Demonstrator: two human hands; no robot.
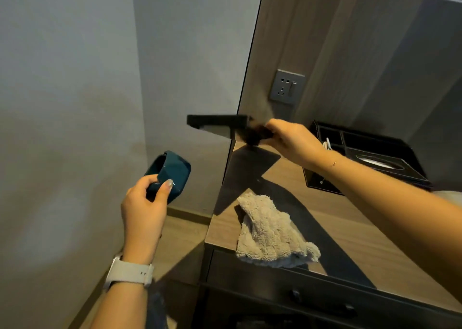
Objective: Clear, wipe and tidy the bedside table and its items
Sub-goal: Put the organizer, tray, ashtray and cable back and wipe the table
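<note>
My left hand (145, 203) grips a dark teal ceramic ashtray (171, 172), held in the air to the left of the bedside table (350, 231), over the floor. My right hand (291, 141) holds a flat black tray (220, 125) by its near edge, lifted above the table's far left corner and sticking out past that corner. A beige fluffy cloth (267, 231) lies crumpled on the wooden top near the front edge, partly hanging over it.
A black leather organiser with a tissue slot (362, 158) stands at the back right of the table. A grey wall socket (287, 86) is on the wood panel behind. The drawer front with a dark knob (296, 295) is below.
</note>
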